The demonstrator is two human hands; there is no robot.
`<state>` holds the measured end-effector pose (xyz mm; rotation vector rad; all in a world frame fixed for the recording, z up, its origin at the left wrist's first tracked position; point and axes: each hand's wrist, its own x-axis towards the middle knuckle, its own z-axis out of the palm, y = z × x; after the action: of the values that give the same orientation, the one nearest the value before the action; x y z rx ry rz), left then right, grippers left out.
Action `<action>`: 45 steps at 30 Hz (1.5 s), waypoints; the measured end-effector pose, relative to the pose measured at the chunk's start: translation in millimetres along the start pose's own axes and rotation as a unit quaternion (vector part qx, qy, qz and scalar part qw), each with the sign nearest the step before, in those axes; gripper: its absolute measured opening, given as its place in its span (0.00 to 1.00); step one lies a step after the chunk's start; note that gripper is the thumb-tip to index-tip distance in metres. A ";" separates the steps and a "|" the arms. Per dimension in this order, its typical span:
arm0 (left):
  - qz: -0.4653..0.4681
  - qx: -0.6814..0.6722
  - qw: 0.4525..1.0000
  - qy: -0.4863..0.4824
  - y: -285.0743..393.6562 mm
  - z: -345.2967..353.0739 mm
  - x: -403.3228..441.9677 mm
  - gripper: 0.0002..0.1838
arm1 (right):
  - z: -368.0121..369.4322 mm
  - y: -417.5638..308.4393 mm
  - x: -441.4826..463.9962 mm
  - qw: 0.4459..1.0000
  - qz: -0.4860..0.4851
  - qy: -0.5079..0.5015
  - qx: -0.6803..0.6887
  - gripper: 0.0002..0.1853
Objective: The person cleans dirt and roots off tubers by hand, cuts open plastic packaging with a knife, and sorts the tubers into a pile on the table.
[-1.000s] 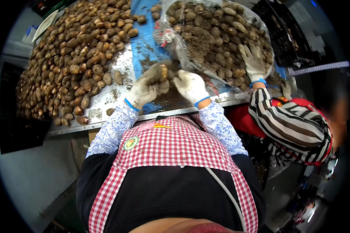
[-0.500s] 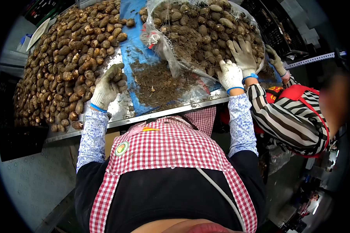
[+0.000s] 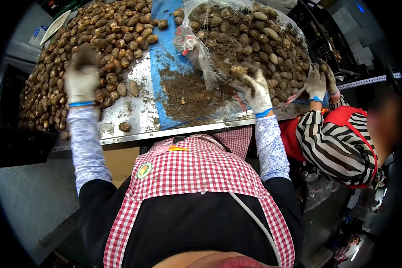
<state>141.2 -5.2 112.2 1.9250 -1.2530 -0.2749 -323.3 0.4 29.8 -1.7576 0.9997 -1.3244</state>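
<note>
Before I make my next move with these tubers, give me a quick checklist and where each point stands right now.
1. Right hand clear of the co-worker's hands: ok, a gap shows.
2. Tuber gripped by the right hand: cannot tell; one shows at the fingertips.
3. Left hand empty: cannot tell, it is blurred over the left pile.
4. Stray tuber well back from the table's front edge: not ok, it lies close to it.
5. Blue sheet free of dirt: not ok, loose dirt covers part of it.
</note>
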 end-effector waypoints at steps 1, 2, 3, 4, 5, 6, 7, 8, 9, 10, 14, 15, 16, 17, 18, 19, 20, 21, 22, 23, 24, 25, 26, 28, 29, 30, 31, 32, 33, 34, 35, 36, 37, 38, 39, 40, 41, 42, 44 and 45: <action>0.043 -0.099 0.978 -0.176 1.0 21.9 -10.4 0.16 | 10.5 20.3 -3.5 0.997 -0.075 -0.012 -0.025 0.25; 0.105 -0.228 0.925 -0.284 -0.6 56.9 -27.6 0.19 | 23.1 18.2 -4.1 0.991 -0.102 0.004 -0.092 0.26; 0.132 -0.352 0.833 -0.406 -2.3 91.9 -44.9 0.23 | 41.3 7.0 -0.8 0.999 -0.011 0.034 0.038 0.25; -0.213 -0.523 0.652 -0.505 33.4 107.8 -70.6 0.29 | 56.5 -4.5 0.3 0.994 0.023 0.046 0.100 0.24; -0.168 -0.495 0.641 -0.562 45.2 127.5 -92.2 0.31 | 71.7 -15.9 1.6 0.983 0.056 0.062 0.163 0.23; -0.187 -0.507 0.616 -0.573 61.7 136.2 -115.9 0.31 | 83.1 -16.6 -0.2 0.971 0.086 0.063 0.212 0.24; -0.233 -0.576 0.541 -0.567 62.6 158.1 -133.0 0.29 | 94.5 -17.3 -1.9 0.956 0.117 0.067 0.260 0.26; -0.231 -0.664 0.484 -0.521 60.0 179.7 -148.2 0.26 | 101.5 -14.9 -8.9 0.983 0.111 0.087 0.120 0.21; -0.306 -0.669 0.458 -0.498 44.1 208.5 -146.4 0.25 | 98.4 -22.0 -11.1 0.986 0.141 0.081 0.031 0.19; -0.308 -0.666 0.471 -0.489 47.8 206.6 -142.7 0.25 | 92.7 -28.7 -12.4 0.981 0.171 0.075 -0.059 0.17; -0.227 -0.642 0.532 -0.503 55.8 177.4 -136.7 0.20 | 79.2 -28.3 -22.4 0.978 0.047 0.004 -0.203 0.13; -0.265 -0.635 0.500 -0.525 50.1 176.6 -131.8 0.20 | 78.6 -30.4 -18.6 0.989 0.089 0.025 -0.113 0.13; -0.303 -0.627 0.468 -0.544 45.9 176.1 -128.5 0.21 | 78.3 -35.0 -14.4 0.990 0.129 0.045 -0.021 0.13; -0.275 -0.640 0.470 -0.543 43.0 175.9 -127.8 0.21 | 77.3 -64.0 -6.7 0.982 0.145 0.064 -0.099 0.13; -0.252 -0.640 0.476 -0.547 42.4 172.8 -127.6 0.21 | 79.4 -62.4 -3.7 0.981 0.136 0.023 -0.139 0.14; -0.230 -0.639 0.483 -0.552 42.0 168.8 -128.1 0.20 | 83.1 -57.8 0.7 0.976 0.126 -0.017 -0.178 0.14; -0.209 -0.638 0.489 -0.557 40.4 165.8 -128.6 0.20 | 88.4 -51.4 3.6 0.968 0.117 -0.057 -0.216 0.15; -0.246 -0.646 0.450 -0.565 32.1 172.7 -128.0 0.20 | 100.9 -41.8 2.0 0.965 -0.081 -0.030 -0.249 0.14; -0.281 -0.654 0.410 -0.571 18.8 187.9 -126.0 0.19 | 105.2 -37.7 0.7 0.969 -0.026 -0.052 -0.240 0.12; -0.314 -0.661 0.368 -0.573 17.0 189.8 -123.7 0.19 | 111.0 -39.1 0.8 0.955 -0.078 -0.046 -0.284 0.12; -0.298 -0.666 0.347 -0.590 12.9 189.4 -119.9 0.18 | 116.9 -40.3 1.4 0.936 -0.131 -0.039 -0.326 0.11; -0.283 -0.669 0.326 -0.605 7.5 187.2 -115.8 0.18 | 122.9 -42.9 2.0 0.922 -0.180 -0.014 -0.342 0.09; -0.269 -0.672 0.305 -0.619 7.5 178.4 -113.8 0.17 | 126.6 -36.9 0.3 0.927 -0.152 0.000 -0.344 0.08; -0.169 -0.489 0.748 -0.416 59.1 153.1 -131.3 0.17 | 135.6 -17.1 -3.1 0.933 -0.093 0.029 -0.347 0.06; -0.015 -0.439 0.830 -0.343 45.3 174.7 -131.2 0.17 | 141.0 -14.1 -0.3 0.940 0.049 0.027 -0.336 0.06; 0.140 -0.373 0.880 -0.258 45.0 181.3 -128.6 0.17 | 143.3 -17.3 3.0 0.965 -0.052 0.089 -0.240 0.07; 0.221 -0.299 0.913 -0.167 40.8 182.4 -130.8 0.16 | 143.2 -13.2 4.4 0.958 -0.061 0.083 -0.268 0.08; 0.265 -0.231 0.919 -0.178 47.2 167.9 -129.6 0.16 | 143.1 -4.8 5.2 0.950 -0.072 0.078 -0.295 0.09; 0.305 -0.160 0.919 -0.191 49.0 151.9 -128.7 0.15 | 138.9 9.2 2.6 0.939 -0.130 0.041 -0.316 0.09; 0.342 -0.088 0.913 -0.206 48.2 140.5 -128.2 0.15 | 133.7 21.1 -2.6 0.924 -0.184 0.003 -0.335 0.09; 0.436 -0.074 0.884 -0.151 47.3 135.9 -126.4 0.16 | 132.8 13.3 -2.0 0.988 0.042 -0.103 -0.109 0.09; 0.415 -0.056 0.892 -0.167 39.8 146.0 -125.3 0.17 | 131.9 5.5 -1.4 0.949 0.288 -0.095 0.085 0.09; 0.395 -0.039 0.900 -0.182 27.3 164.6 -123.8 0.17 | 137.5 24.8 -8.5 0.974 0.213 -0.081 -0.001 0.10; 0.373 -0.021 0.907 -0.195 26.7 169.9 -123.3 0.17 | 145.8 23.1 -8.3 0.985 0.134 -0.068 -0.088 0.11; 0.244 -0.201 0.920 -0.230 32.8 162.1 -125.2 0.16 | 149.6 21.4 -3.8 0.988 0.111 -0.014 -0.108 0.11; 0.153 -0.215 0.925 -0.274 25.6 178.5 -121.7 0.16 | 153.6 19.1 1.2 0.987 0.090 0.040 -0.130 0.12; 0.061 -0.224 0.920 -0.316 11.6 207.1 -113.4 0.16 | 155.2 -6.5 12.2 0.955 0.081 0.009 -0.286 0.12; -0.033 -0.231 0.906 -0.354 25.5 202.1 -110.8 0.16 | 156.4 -19.7 16.1 0.898 0.070 -0.022 -0.434 0.13; -0.220 -0.320 0.828 -0.405 33.3 201.2 -114.2 0.17 | 150.1 -17.1 14.1 0.898 -0.004 -0.025 -0.439 0.13; -0.077 -0.271 0.879 -0.384 24.5 210.8 -114.9 0.17 | 148.5 -8.8 12.9 0.912 0.015 -0.011 -0.410 0.13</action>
<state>-49.9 -19.3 -34.5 1.4354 -1.2942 -1.4256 -175.4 5.6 9.7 -2.3219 1.7258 -0.8985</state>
